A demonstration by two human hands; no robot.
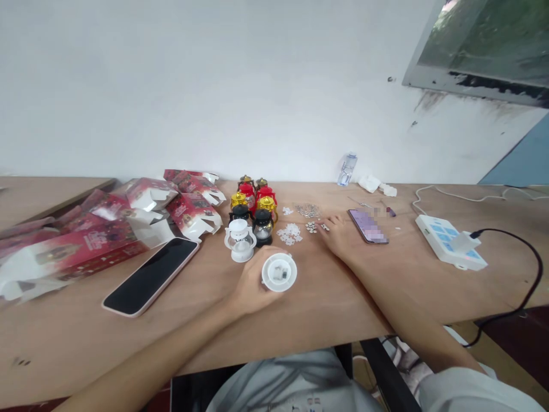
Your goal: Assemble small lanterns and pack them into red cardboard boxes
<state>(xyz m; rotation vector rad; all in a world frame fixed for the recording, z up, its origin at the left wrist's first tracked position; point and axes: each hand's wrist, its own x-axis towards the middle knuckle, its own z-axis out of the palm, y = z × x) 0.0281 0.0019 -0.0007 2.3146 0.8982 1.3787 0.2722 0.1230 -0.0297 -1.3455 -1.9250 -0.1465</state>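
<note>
The left hand [251, 289] sits nearest, its fingers wrapped around a white round lantern base [279, 272] turned underside up, just above the wooden table [300, 309]. Beyond those fingertips stands a white lantern [240, 240] before a cluster of coloured lanterns [254, 207]. The right hand [341, 236] lies flat, fingers spread and holding nothing, tips touching small metal pieces [311, 226], a phone [368, 225] just right of it.

No readable text anywhere. Red cartons [86, 240] carry printing, too blurred to read. Phone [368, 225] on right shows blurred screen; phone [150, 276] on left has dark screen. Water bottle [346, 169] label illegible. Power strip [450, 241] markings too small to make out.
</note>
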